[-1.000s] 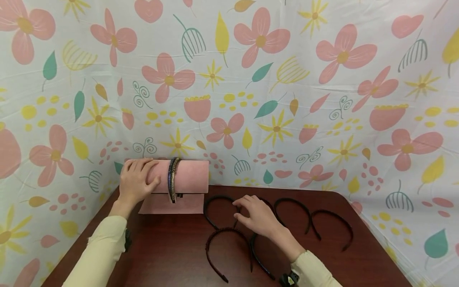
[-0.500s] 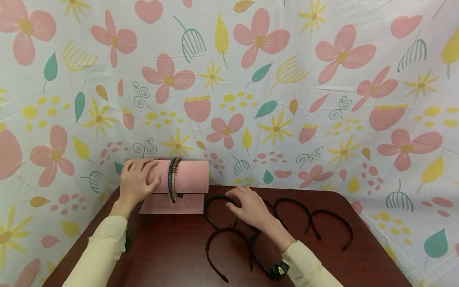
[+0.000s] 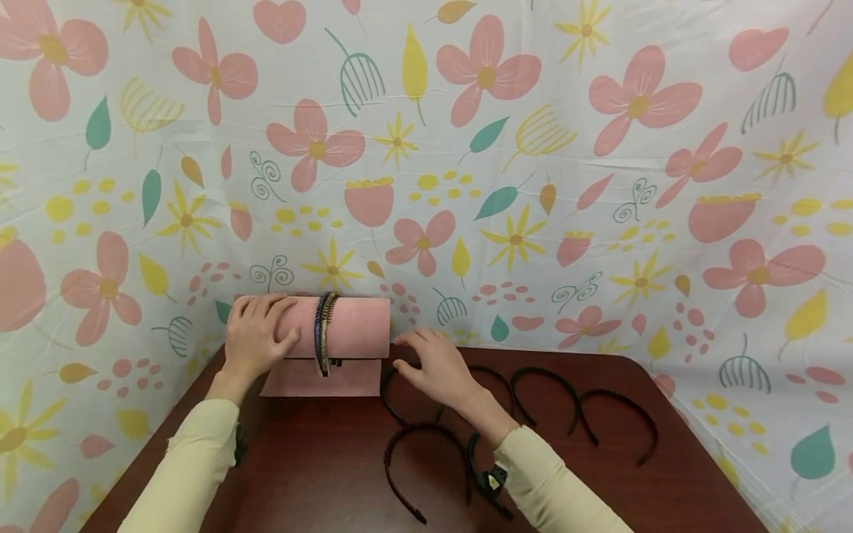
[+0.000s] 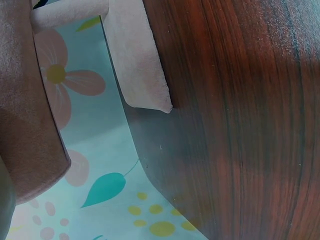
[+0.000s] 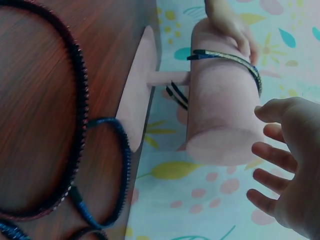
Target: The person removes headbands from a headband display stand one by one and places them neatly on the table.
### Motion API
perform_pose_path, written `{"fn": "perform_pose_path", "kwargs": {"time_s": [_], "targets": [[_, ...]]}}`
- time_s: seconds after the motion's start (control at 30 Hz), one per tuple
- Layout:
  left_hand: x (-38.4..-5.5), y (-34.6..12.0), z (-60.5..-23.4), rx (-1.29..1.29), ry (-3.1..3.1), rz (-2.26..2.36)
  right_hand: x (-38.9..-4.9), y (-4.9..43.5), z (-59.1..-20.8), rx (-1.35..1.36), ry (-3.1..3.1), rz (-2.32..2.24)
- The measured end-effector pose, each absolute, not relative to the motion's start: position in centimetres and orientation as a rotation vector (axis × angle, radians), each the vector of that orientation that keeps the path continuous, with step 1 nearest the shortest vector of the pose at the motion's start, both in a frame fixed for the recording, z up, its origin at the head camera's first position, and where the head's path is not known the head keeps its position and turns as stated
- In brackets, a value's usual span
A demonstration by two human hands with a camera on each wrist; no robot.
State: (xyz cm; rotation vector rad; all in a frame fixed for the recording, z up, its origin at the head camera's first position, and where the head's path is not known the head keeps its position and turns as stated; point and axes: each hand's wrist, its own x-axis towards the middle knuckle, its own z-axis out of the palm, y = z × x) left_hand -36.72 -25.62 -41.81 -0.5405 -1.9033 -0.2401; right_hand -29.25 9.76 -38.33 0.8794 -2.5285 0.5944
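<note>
A pink headband stand [image 3: 363,326], a padded roll on a flat base, stands at the table's back left. My left hand [image 3: 256,333] holds the roll's left end, fingers over the top and thumb on the front. Around the roll sit a blue headband [image 3: 318,337] and a gold headband [image 3: 325,329], side by side. My right hand [image 3: 436,370] hovers just right of the stand with fingers spread, holding nothing. In the right wrist view its fingers [image 5: 272,157] extend toward the roll's bare end. Below that hand, a dark headband [image 3: 389,400] lies partly hidden.
Several more dark headbands lie on the brown table: one toothed headband [image 3: 426,426] in front, others [image 3: 543,371] toward the right. A watch-like device [image 3: 492,481] on the right wrist covers part of one. A flowered cloth [image 3: 500,244] hangs behind the table.
My right hand has moved left and upward, from over the headbands to beside the stand's right end. My left hand stays on the roll.
</note>
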Motion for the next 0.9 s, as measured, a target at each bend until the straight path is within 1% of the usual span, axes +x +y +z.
{"fn": "perform_pose_path", "kwargs": {"time_s": [0.53, 0.73, 0.9], "targets": [[-36.8, -25.9, -42.0, -0.532, -1.899, -0.233, -31.8, 4.4, -37.1, 0.963, -2.280, 0.580], [-37.1, -25.6, -41.9, -0.535, -1.899, -0.222, -32.7, 3.2, -36.8, 0.906, -2.340, 0.503], [-37.0, -25.7, -41.9, -0.531, -1.900, -0.219, -33.4, 1.8, -36.3, 0.910, -2.407, 0.384]]}}
